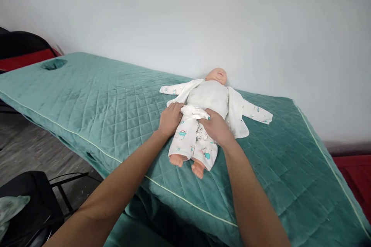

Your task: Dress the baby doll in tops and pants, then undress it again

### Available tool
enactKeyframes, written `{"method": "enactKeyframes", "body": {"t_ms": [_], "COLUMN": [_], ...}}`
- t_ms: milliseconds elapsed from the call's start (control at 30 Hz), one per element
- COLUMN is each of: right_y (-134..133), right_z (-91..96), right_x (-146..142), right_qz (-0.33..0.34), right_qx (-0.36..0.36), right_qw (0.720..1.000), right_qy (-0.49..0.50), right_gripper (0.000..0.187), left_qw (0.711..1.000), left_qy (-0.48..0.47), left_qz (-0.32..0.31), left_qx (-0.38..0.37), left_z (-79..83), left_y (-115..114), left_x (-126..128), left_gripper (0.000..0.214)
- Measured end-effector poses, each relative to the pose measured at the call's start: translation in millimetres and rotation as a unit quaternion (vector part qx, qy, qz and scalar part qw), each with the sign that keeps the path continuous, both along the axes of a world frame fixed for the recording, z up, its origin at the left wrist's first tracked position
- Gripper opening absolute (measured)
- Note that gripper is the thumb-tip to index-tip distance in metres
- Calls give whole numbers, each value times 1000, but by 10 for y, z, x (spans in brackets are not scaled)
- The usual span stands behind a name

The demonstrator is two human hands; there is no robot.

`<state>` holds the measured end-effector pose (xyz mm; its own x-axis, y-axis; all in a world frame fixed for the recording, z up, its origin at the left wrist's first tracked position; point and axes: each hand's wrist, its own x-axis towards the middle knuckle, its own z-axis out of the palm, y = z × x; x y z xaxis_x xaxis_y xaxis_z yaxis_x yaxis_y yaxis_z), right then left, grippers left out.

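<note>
A baby doll lies on its back, head toward the wall and feet toward me. It wears an open white printed jacket, its sleeves spread out to both sides. White printed baby pants cover the legs, with the feet showing below the cuffs. My left hand grips the waistband at the left hip. On the other side my right hand is closed on the waistband, thumb on top. Fingertips of both hands are partly hidden by the cloth.
A green quilted cover with a hole at its far left lies over the bed. White wall runs along the back. A black chair holding a pale cloth stands at lower left; red material shows at right.
</note>
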<state>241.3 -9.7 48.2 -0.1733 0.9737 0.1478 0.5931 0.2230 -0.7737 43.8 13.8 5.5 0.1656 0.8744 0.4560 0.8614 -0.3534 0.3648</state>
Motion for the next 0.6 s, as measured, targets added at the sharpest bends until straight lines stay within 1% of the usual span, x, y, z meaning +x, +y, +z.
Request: {"method": "enactKeyframes", "body": {"t_ms": [67, 133, 267, 367, 500, 533, 600], "right_y": [-11, -27, -55, -79, -130, -141, -155], "right_z": [11, 27, 70, 126, 221, 238, 252], "right_x": [-21, -35, -25, 18, 75, 83, 87], "right_qz": [-17, -20, -4, 41, 143, 157, 164], "right_qx": [2, 2, -11, -42, -92, -103, -116], "right_qw": [1000, 1000, 1000, 998, 985, 981, 978], "right_qy": [3, 7, -7, -25, -37, -41, -50], "right_gripper": [10, 11, 14, 20, 36, 36, 31], "left_qw": [1000, 1000, 1000, 999, 998, 998, 997], "left_qy": [-3, -9, -24, -38, -50, -53, -62], "left_qz": [3, 3, -4, -1, 9, 10, 12], "left_qx": [-6, -11, -18, -23, -30, -31, -37], "left_z": [-9, -21, -47, -63, -81, -84, -85], "left_y": [-8, -11, -17, -24, -32, -34, -37], "left_x": [-1, -8, -28, -36, -38, -39, -39], "left_gripper": [26, 27, 28, 28, 27, 27, 27]}}
